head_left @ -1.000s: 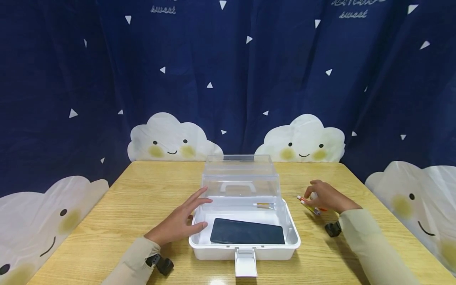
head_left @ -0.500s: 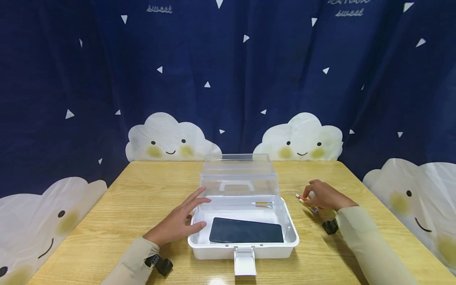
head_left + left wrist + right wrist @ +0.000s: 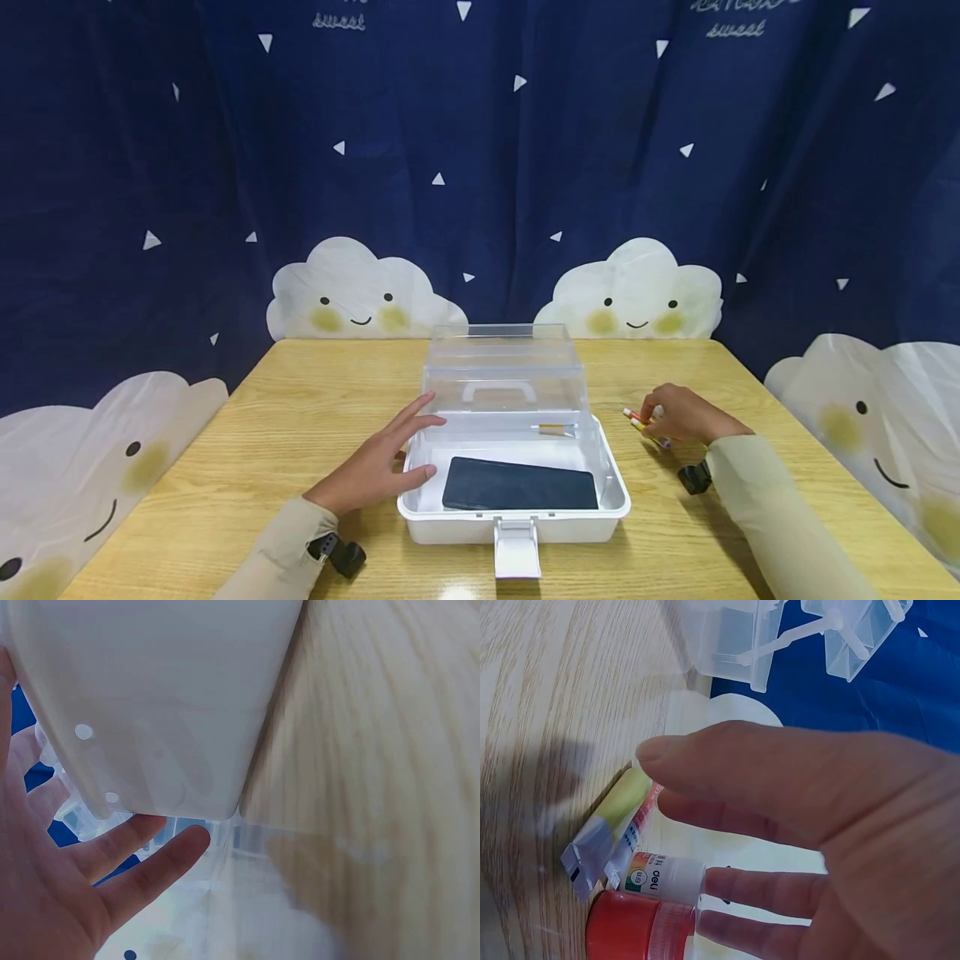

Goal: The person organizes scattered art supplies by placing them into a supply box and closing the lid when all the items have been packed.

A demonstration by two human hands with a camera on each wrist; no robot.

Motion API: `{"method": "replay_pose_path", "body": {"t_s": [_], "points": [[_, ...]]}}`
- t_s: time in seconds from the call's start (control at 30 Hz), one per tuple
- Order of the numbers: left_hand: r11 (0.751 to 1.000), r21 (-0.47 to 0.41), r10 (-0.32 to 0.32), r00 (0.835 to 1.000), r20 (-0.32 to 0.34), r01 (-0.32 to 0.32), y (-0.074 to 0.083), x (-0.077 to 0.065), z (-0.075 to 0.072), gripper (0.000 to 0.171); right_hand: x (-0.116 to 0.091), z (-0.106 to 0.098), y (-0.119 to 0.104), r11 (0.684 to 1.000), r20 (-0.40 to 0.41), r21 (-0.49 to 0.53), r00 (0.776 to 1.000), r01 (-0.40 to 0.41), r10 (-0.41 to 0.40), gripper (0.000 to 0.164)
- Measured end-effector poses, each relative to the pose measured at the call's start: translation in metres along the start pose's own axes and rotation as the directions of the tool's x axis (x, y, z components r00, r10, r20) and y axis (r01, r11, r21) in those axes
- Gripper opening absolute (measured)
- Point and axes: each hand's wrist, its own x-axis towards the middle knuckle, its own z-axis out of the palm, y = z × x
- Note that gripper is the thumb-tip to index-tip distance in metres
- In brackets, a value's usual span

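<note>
A white plastic box [image 3: 517, 528] with its clear lid [image 3: 504, 379] raised stands at the table's middle. Inside lie a dark flat rectangular slab [image 3: 520, 485] and, towards the back, a paintbrush [image 3: 553, 430]. My left hand [image 3: 372, 475] rests at the box's left side, fingers straight and spread, thumb over the rim. To the right of the box, my right hand [image 3: 686, 414] pinches a yellow paint tube [image 3: 615, 806] and a red one [image 3: 636, 826] between thumb and forefinger. Its other fingers reach beside a white-and-orange tube [image 3: 664, 876] and a red-capped container [image 3: 637, 928].
The box's white latch [image 3: 517, 550] hangs down in front. A wooden table [image 3: 315, 400] carries everything, with a dark blue curtain [image 3: 495, 167] close behind it and on both sides. Black cameras are strapped to both wrists.
Both hands stay in place, at the box and at the paint tubes. The whole head view has shifted slightly.
</note>
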Motion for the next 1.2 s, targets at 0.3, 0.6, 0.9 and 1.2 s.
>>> {"method": "replay_pose_path", "body": {"t_s": [0.3, 0.6, 0.9, 1.2], "points": [[1.000, 0.016, 0.001, 1.000, -0.006, -0.001, -0.0020, 0.0002, 0.0006, 0.061, 0.0014, 0.0028, 0.0017, 1.000, 0.000, -0.029, 1.000, 0.006, -0.006, 0.011], [1.000, 0.008, 0.006, 1.000, 0.000, -0.006, -0.0023, 0.0005, 0.0011, 0.061, 0.0001, 0.0065, 0.0045, 0.995, -0.039, -0.075, 0.996, 0.072, -0.075, 0.012], [1.000, -0.003, 0.003, 1.000, -0.001, -0.003, -0.0017, -0.0002, 0.0011, 0.062, 0.0000, 0.0070, 0.0043, 0.982, -0.070, -0.155, 0.991, 0.104, -0.116, 0.014], [1.000, -0.012, -0.006, 1.000, 0.010, 0.007, -0.0001, -0.0011, -0.0001, 0.060, 0.0010, 0.0098, 0.0014, 0.987, -0.043, -0.161, 0.998, 0.028, -0.036, 0.015]]}}
